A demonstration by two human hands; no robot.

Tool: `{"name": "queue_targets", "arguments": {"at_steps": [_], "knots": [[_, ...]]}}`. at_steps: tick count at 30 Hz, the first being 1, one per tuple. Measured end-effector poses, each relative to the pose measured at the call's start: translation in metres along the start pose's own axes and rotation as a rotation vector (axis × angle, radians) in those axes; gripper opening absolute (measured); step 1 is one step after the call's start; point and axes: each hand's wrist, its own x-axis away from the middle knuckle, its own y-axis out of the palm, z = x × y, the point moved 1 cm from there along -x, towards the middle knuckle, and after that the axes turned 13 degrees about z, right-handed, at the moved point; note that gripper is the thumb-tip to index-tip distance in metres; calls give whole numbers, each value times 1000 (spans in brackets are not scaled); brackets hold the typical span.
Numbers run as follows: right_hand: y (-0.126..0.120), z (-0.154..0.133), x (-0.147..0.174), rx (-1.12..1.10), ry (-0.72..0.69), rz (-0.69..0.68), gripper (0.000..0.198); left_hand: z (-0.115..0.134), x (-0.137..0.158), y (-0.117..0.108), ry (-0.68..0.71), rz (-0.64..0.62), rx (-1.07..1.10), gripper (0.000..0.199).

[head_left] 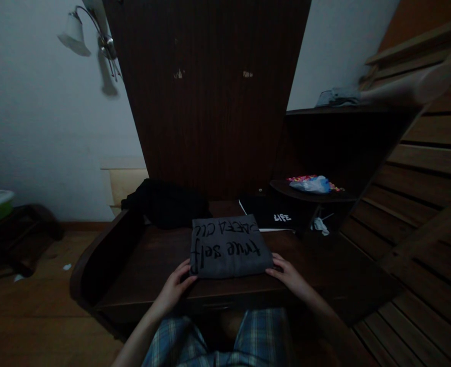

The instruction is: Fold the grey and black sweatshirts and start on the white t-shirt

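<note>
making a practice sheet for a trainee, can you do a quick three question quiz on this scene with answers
1. True or false: the left hand is lifted clear of the folded grey cloth.
2. What is the crumpled white-and-blue bag lying on?
3. Fill in the blank: the cloth's nearer line of lettering reads "true ____".

Key:
1. False; it touches the near left corner, the right hand the near right.
2. A small shelf.
3. self

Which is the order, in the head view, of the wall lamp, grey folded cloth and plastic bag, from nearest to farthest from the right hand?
1. Grey folded cloth: touching the right hand, on its left.
2. Plastic bag: farther back, to the right.
3. Wall lamp: far away, upper left.
</note>
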Motion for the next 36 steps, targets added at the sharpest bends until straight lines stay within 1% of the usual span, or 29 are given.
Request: {"name": "queue_targets", "arguments": {"at_steps": [3, 8, 11, 15, 17, 18, 20, 23, 25, 27, 30, 36], "knots": [[-2, 1, -2, -36, 29, 16, 46, 2, -2, -2, -7, 19, 31, 26], [-2, 3, -2, -107, 90, 141, 44, -4, -7, -5, -14, 122, 15, 26], [-2, 4, -3, -130, 103, 194, 44, -6, -8, -6, -14, 156, 15, 27], [-2, 8, -6, -119, 124, 215, 44, -6, -8, -6, -10, 182, 8, 25], [-3, 9, -6, -102, 139, 189, 43, -4, -7, -7, 1, 164, -18, 22], [-4, 10, -5, -92, 145, 158, 43, -4, -7, -8, 7, 136, -39, 21], [-8, 8, -4, -80, 134, 55, 40, -2, -7, -10, 24, 48, -83, 18], [-16, 3, -2, -47, 36, -126, 35, 0, -5, -14, 64, -84, -124, 16], [-20, 1, -1, -9, -22, -158, 32, 0, -3, -15, 93, -109, -131, 16], [-20, 2, -1, 22, -38, -118, 33, -1, -2, -15, 112, -84, -136, 17], [-17, 6, -2, 30, -28, -27, 34, -2, -2, -12, 118, -6, -145, 15], [-17, 10, -6, -65, 98, 139, 38, -2, -5, -13, 155, 146, -131, 15]]}}
